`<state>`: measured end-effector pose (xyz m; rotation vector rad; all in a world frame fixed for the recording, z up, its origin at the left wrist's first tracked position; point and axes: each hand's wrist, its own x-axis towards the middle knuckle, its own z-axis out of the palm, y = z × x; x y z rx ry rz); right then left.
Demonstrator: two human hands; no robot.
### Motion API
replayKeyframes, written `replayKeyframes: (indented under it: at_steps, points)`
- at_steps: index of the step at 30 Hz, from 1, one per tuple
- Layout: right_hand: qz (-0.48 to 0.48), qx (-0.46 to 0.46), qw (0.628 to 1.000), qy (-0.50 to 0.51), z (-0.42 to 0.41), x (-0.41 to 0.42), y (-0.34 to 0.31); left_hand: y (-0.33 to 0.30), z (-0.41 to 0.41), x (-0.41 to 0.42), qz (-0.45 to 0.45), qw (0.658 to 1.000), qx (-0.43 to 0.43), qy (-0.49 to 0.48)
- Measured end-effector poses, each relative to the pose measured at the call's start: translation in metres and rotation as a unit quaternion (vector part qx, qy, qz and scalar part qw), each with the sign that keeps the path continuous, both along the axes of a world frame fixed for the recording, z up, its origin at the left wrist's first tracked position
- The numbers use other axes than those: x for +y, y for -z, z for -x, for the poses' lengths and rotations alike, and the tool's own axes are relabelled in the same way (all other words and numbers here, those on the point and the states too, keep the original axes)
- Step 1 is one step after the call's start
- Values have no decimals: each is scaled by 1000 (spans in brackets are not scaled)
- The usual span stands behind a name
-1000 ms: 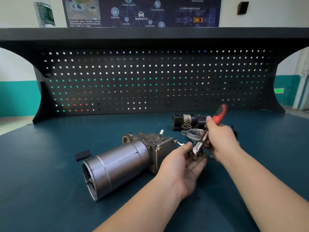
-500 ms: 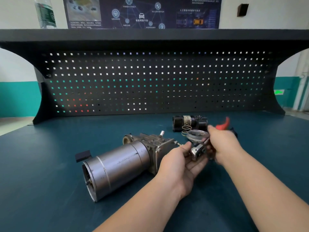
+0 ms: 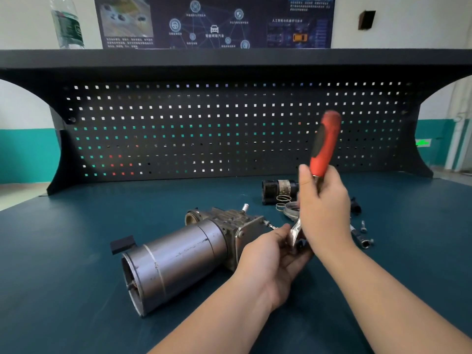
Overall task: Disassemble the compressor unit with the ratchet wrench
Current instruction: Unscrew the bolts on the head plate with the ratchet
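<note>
The compressor unit (image 3: pixel 178 256), a grey metal cylinder joined to a cast block, lies on its side on the dark green bench. A bolt sticks out of the block's right end. My right hand (image 3: pixel 325 213) grips the ratchet wrench (image 3: pixel 324 146) by the lower part of its red and black handle, which stands nearly upright. The wrench's metal head sits low beside the block's right end. My left hand (image 3: pixel 273 261) cups under and around that head, fingers against it, palm up.
Behind my right hand lie a black cylindrical part (image 3: pixel 278 189), wire rings (image 3: pixel 282 201) and a round metal cover (image 3: pixel 291 209). Loose bolts and a socket (image 3: pixel 362 237) rest to the right. A black pegboard (image 3: pixel 229 129) closes off the bench's rear.
The wrench handle swung down towards the bench, then back up to nearly vertical. My left hand stayed at the wrench head. The compressor has not moved.
</note>
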<state>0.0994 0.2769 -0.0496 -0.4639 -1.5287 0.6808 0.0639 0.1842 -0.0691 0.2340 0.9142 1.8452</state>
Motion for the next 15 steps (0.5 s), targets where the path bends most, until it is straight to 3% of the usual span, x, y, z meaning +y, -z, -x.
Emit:
replayKeyframes:
  at_steps: [2, 4, 5, 6, 8, 10, 12, 15]
  points:
    - [209, 13, 978, 2, 1, 19, 5, -2, 0, 0, -3, 1000, -11, 3]
    - [416, 36, 907, -60, 3, 30, 14, -3, -1, 0, -8, 1000, -17, 14]
    - [461, 38, 883, -74, 3, 31, 16, -3, -2, 0, -7, 1000, -17, 17]
    - [459, 29, 885, -68, 4, 30, 17, -2, -3, 1, -3, 1000, -17, 16]
    - [340, 30, 939, -35, 4, 25, 13, 0, -4, 2, 8, 1000, -12, 5]
    - [160, 36, 986, -33, -1, 11, 1, 1, -4, 1, 11, 1000, -4, 1]
    - [17, 22, 998, -58, -5, -2, -3, 1, -4, 0, 8, 1000, -7, -1]
    - [-63, -7, 996, -62, -5, -14, -1, 1, -5, -2, 3, 1000, -6, -7]
